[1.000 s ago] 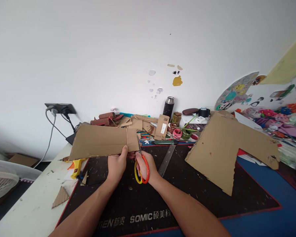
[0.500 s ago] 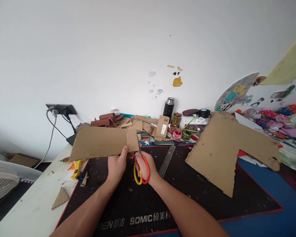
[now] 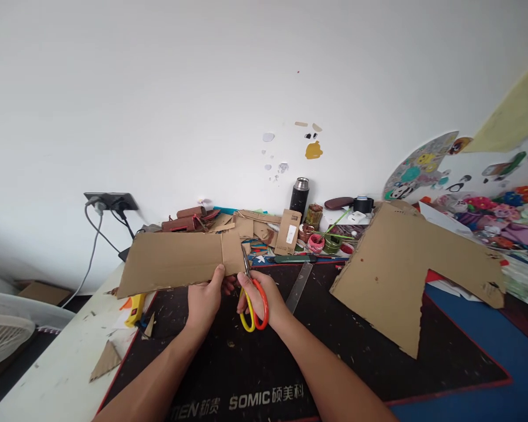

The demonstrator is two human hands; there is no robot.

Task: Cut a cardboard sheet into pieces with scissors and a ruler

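Left grip (image 3: 205, 302) pinches cardboard (image 3: 173, 259); right grip (image 3: 271, 296) clasps scissors (image 3: 261, 315), blades (image 3: 246, 264) showing more than before, perhaps just off the cardboard.

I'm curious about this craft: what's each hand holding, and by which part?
Left hand: the cardboard piece, by its lower edge near the crease. Right hand: scissors, by their red and yellow handles.

"Where does the view look from?"

"The person's head, above the near edge of the red-trimmed desk mat (image 3: 264, 363), facing forward and steeply enough down to see its surface."

"How near?"

"Close: left hand (image 3: 205, 302) and right hand (image 3: 266, 296) sit mid-view, the white wall (image 3: 180, 105) beyond the mat's far edge."

"How wide?"

"Wide, from the fan (image 3: 4, 334) past the tabletop's (image 3: 48, 363) left edge to beyond the mat's near right corner."
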